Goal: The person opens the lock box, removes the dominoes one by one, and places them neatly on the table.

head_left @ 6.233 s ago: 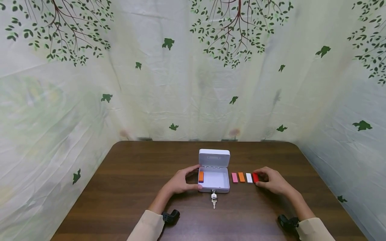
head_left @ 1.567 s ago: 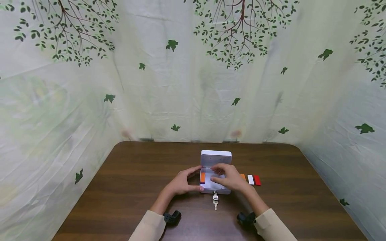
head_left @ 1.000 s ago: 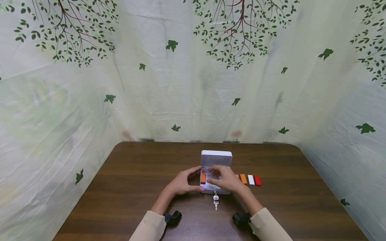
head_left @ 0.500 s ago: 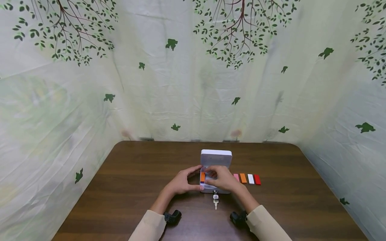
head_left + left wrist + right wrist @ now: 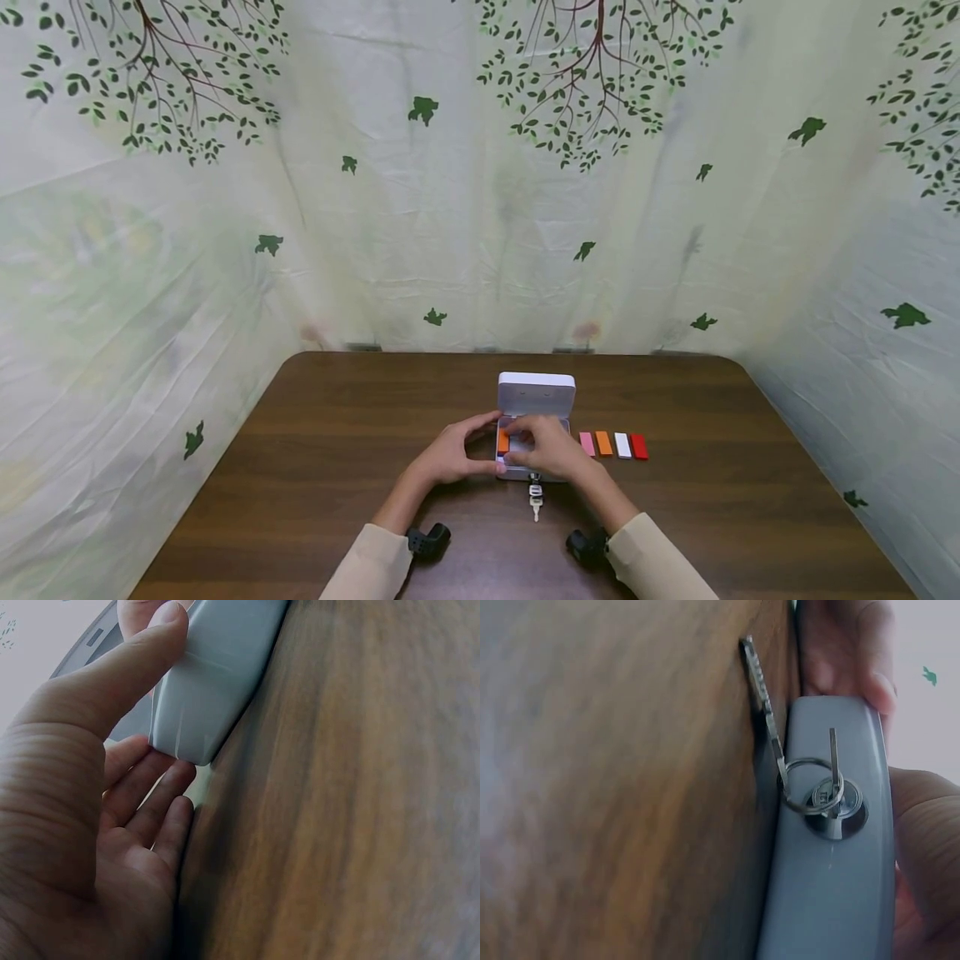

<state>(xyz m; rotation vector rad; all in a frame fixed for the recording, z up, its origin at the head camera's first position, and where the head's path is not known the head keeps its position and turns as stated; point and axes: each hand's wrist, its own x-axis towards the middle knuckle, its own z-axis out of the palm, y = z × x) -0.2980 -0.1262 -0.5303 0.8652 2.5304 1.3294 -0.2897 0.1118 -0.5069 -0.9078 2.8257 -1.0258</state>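
A small white metal cash box (image 5: pixel 536 393) stands with its lid up. My left hand (image 5: pixel 453 452) holds its left side, thumb at the front corner and fingers at the back. In the left wrist view the thumb lies along the box wall (image 5: pixel 217 682). My right hand (image 5: pixel 553 450) reaches inside, covering much of the interior. Its thumb and forefinger pinch an orange block (image 5: pixel 503 442) at the left wall, one at each end. From the front lock (image 5: pixel 836 814) hangs a key ring with a key (image 5: pixel 763 701); the right wrist view shows another key in the lock.
To the right of the box, a pink block (image 5: pixel 587 444), a second orange block (image 5: pixel 603 443), a white block (image 5: pixel 623 446) and a red block (image 5: pixel 639 447) lie in a row on the brown wooden table (image 5: pixel 337 400). A leaf-print curtain (image 5: pixel 480 208) hangs behind.
My right hand has left the red block at the row's right end, crossed left over the box and come to the orange block inside. My left hand has stayed on the box.
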